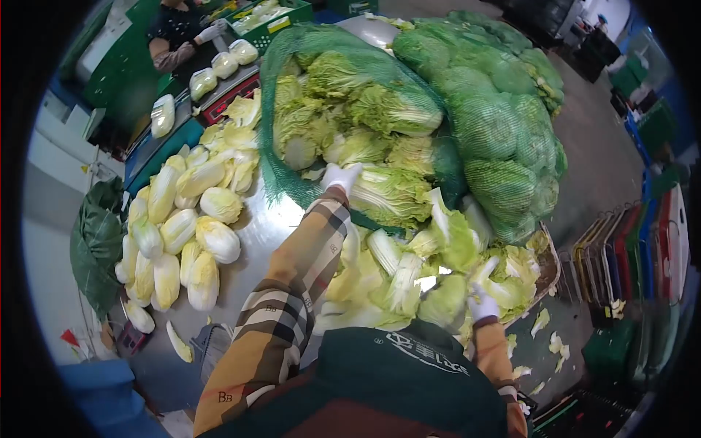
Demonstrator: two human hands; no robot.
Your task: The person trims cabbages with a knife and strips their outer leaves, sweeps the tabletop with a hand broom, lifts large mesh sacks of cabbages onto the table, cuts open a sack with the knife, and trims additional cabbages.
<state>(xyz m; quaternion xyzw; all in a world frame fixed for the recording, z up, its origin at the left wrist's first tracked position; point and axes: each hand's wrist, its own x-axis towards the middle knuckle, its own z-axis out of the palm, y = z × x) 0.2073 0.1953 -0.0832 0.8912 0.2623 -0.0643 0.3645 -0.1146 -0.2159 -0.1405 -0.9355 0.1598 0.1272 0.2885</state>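
Observation:
My left hand [342, 177], in a white glove, reaches to the mouth of an opened green mesh sack [272, 139]. Its fingers are closed on the stem end of a leafy napa cabbage [391, 196]. More untrimmed napa cabbages [365, 95] lie inside the sack. Low on the right, my right hand [482, 301], also gloved, is among loose outer leaves [449, 299]. A pale narrow shape rises from it; whether that is a finger, a leaf rib or a tool cannot be made out.
Trimmed yellow-white cabbages [179, 230] are heaped on the metal table [252, 241] at left. A full mesh sack [504, 131] stands at right. Wrapped cabbages [224, 64] and a co-worker's gloved hand [212, 31] are at the far left. Leaf scraps [558, 347] litter the floor.

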